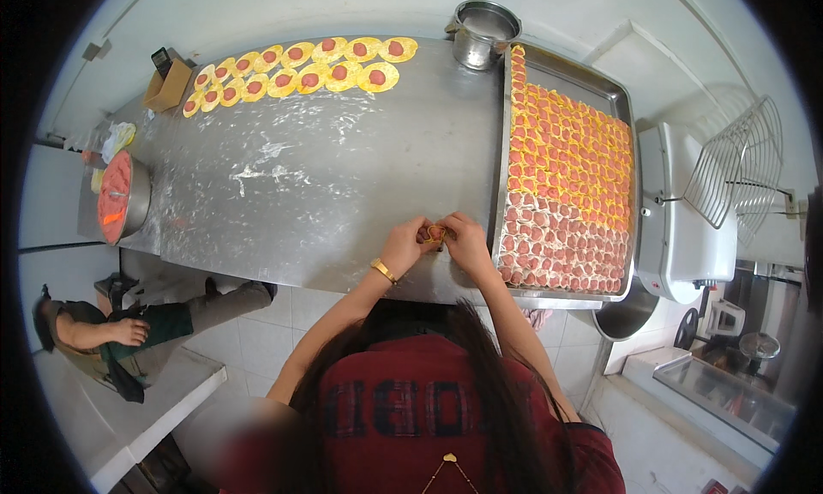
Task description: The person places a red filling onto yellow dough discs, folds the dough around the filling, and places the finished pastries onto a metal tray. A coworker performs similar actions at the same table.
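Observation:
A small open-topped dumpling (435, 233), a yellow wrapper around pink meat filling, is held between both my hands close to the table's near edge. My left hand (406, 243) closes its fingers on one side of it. On the opposite side, the fingers of my right hand (466, 242) pinch the wrapper. Just right of my hands stands a large metal tray (500, 164) packed with rows of dumplings (570, 155), yellow-wrapped toward the far part and paler at the near end. Two rows of flat round yellow wrappers (282, 84), each with a meat ball, lie along the table's far left.
The steel table (386, 164) has flour smears. A metal bowl of pink meat filling (129, 194) sits at its left end, a metal pot (485, 35) at the back, and a cardboard box (167, 87) far left. Another person (129, 335) is at the lower left.

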Available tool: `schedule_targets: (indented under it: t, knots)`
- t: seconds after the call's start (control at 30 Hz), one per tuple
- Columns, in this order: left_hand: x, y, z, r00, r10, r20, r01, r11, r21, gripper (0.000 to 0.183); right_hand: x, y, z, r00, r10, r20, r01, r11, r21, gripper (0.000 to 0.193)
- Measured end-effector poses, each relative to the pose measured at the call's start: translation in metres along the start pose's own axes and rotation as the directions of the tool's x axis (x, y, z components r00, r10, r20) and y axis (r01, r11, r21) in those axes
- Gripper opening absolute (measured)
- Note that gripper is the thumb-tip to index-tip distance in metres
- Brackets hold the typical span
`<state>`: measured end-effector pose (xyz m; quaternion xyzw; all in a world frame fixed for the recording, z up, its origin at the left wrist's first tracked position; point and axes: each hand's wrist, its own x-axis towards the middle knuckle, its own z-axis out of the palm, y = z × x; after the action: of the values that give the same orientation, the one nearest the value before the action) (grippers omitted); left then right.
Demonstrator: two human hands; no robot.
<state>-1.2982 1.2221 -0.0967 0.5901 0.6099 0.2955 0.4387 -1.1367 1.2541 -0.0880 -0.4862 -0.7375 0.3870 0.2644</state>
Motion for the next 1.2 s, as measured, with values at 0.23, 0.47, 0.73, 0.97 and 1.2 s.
schedule_targets:
  t: [0.23,0.47,0.73,0.97,1.2]
  knots:
    - [0.001,0.004,-0.007,0.997,0.017,0.081,-0.017,1.0,0.005,0.025,-0.007,-0.004,-0.008,0.995,0.089,0.045,-0.085,0.993,-0.085,0.029]
    - [0.003,0.009,-0.008,0.993,-0.024,0.112,0.013,0.996,0.09,0.022,-0.007,-0.006,-0.01,0.994,-0.101,-0.046,0.099,0.993,-0.057,0.03]
    - [0.007,0.003,0.0,0.998,0.053,0.033,-0.055,0.996,0.075,0.024,-0.001,-0.005,-0.009,0.997,-0.077,0.015,0.078,0.996,-0.036,0.035]
    - [0.01,0.002,-0.003,0.997,0.076,0.018,-0.077,0.997,0.021,0.022,-0.001,-0.002,-0.012,0.999,0.026,0.025,-0.023,0.994,-0.104,0.032]
    - [0.011,0.009,-0.002,0.998,0.056,0.009,-0.057,0.994,0.091,0.02,0.004,0.003,-0.01,0.997,-0.059,-0.057,0.05,0.988,-0.148,0.033]
